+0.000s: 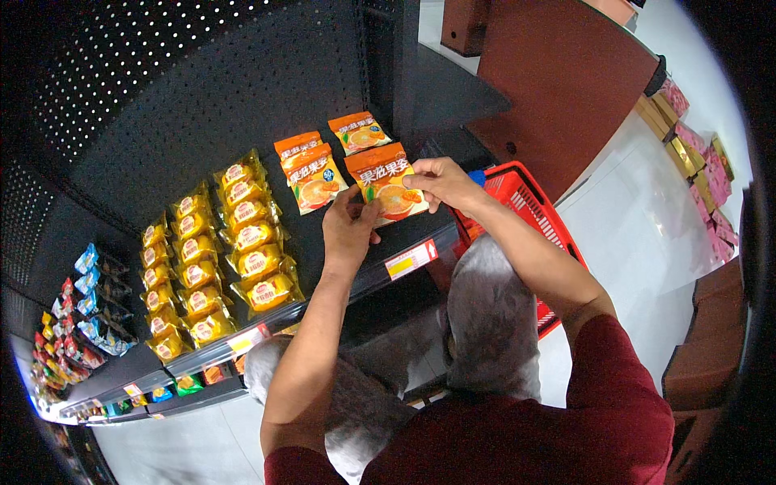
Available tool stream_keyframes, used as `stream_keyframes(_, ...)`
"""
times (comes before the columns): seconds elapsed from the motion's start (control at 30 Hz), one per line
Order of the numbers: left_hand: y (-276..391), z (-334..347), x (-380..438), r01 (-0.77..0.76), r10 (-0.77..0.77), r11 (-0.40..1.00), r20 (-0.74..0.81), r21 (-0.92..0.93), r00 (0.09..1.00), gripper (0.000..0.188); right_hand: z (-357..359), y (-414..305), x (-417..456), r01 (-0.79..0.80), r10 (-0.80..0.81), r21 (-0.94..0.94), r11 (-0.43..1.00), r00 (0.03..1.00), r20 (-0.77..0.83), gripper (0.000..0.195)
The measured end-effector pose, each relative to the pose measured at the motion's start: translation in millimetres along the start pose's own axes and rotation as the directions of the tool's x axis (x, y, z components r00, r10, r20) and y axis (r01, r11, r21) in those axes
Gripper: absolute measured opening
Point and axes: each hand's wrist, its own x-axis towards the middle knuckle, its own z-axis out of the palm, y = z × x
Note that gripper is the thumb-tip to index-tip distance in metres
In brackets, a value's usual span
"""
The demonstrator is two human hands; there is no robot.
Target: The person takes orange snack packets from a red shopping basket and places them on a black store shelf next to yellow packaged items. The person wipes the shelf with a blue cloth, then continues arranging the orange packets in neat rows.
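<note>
Between my two hands is an orange candy packet (388,185) with orange slices printed on it, above the front part of a black shelf (309,233). My left hand (351,224) grips its lower left edge, thumb on the front. The fingers and thumb of my right hand (436,185) pinch its right edge. Just left of it, a like packet (314,182) leans in front of another (297,144). Behind the held packet stands one more orange packet (359,132). Rows of yellow wrapped breads (254,264) fill the shelf farther left.
A red plastic basket (533,212) stands on the floor at my right, beside my knee. A clear price strip with a label (412,259) runs along the shelf edge. Other snack bags (88,303) stand far left. Brown panels (558,79) and pink and gold boxes (706,163) lie beyond the basket.
</note>
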Motion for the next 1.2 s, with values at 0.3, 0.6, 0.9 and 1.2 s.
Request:
stream_keyframes(0.3,-11.6,6.0,11.3,-0.001,0.001,1.000,-0.005,-0.017,1.000,0.051,-7.1,12.7,19.6,-0.023,0.022,-0.050,0.998,0.999,-0.026,0.018)
stream_keyframes(0.6,-17.0,10.9,41.2,-0.081,0.087,0.992,-0.059,0.094,0.994,0.047,-7.6,14.7,53.2,0.100,-0.131,-0.225,0.969,0.984,-0.124,0.022)
stream_keyframes(0.9,-34.4,8.3,69.1,-0.226,0.273,0.912,-0.096,0.343,0.957,0.041,-1.0,4.9,77.3,0.117,-0.170,-0.270,0.956,0.968,-0.182,0.032)
stream_keyframes(1.2,-44.2,7.3,76.7,-0.201,0.233,0.862,-0.013,0.465,0.972,0.034,3.9,4.4,81.0,-0.015,-0.039,-0.282,0.959,0.982,-0.182,0.042)
